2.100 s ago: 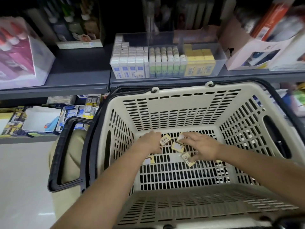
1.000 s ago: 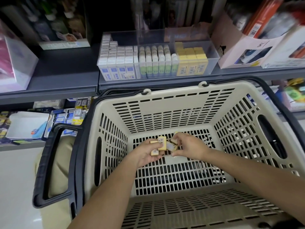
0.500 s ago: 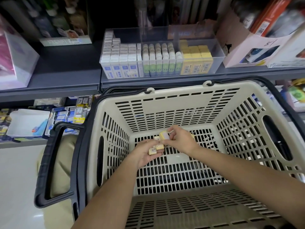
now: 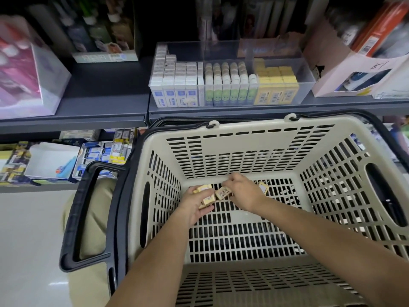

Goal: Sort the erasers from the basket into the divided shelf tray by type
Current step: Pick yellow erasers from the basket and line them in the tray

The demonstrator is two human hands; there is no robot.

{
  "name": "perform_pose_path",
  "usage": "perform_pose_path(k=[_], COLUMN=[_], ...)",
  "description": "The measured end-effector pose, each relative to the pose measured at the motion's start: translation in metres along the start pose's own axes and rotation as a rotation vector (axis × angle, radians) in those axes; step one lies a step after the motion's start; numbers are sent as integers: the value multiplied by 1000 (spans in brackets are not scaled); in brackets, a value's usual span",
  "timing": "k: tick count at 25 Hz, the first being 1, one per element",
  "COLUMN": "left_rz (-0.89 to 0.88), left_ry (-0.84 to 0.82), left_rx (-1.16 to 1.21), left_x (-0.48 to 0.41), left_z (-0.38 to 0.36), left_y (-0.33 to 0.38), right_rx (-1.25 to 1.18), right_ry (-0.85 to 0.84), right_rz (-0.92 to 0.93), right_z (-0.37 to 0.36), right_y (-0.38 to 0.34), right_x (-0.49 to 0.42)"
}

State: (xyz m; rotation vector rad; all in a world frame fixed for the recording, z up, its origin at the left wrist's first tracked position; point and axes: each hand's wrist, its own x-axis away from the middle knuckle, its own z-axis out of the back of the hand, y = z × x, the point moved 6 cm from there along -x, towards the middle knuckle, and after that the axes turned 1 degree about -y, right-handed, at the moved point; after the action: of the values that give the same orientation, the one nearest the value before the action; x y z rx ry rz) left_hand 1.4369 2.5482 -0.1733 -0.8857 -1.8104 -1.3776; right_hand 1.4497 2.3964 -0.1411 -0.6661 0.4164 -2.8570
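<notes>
Gathered off the basket [image 4: 250, 131] floor, yellow erasers [image 4: 207, 201] sit clamped in my left hand [image 4: 194, 210]; right hand [image 4: 243, 193] pinches a barcoded eraser [image 4: 223, 193]; next stop, probably: tray [image 4: 308, 72], right-end compartment.

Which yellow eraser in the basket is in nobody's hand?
The loose eraser on the basket floor beside the right hand; the other erasers are held in the left hand or the right.
</notes>
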Motion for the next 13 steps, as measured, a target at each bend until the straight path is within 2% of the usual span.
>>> perform_pose_path(k=[3,6,8,11,13], left_rz=[6,6,75,185,197], left_ry=[27,72,-20,-242,-310], left_rx=[-56,-37,-43,-125,-152], left_x=[-3,-7,-4,7,11], left_z=[-1,3,-3,-21,-28], left_y=[-1,0,-3,-9,-9], right_rx=[-74,-322,-489,-516,-556], right_ry=[-26,-47,-90,-121,-118], right_rz=[2,0,12,40,50], right_z=[5,17,21,23,27], right_y=[2,8,4,-2,-1], right_x=[1,9,17,26,29])
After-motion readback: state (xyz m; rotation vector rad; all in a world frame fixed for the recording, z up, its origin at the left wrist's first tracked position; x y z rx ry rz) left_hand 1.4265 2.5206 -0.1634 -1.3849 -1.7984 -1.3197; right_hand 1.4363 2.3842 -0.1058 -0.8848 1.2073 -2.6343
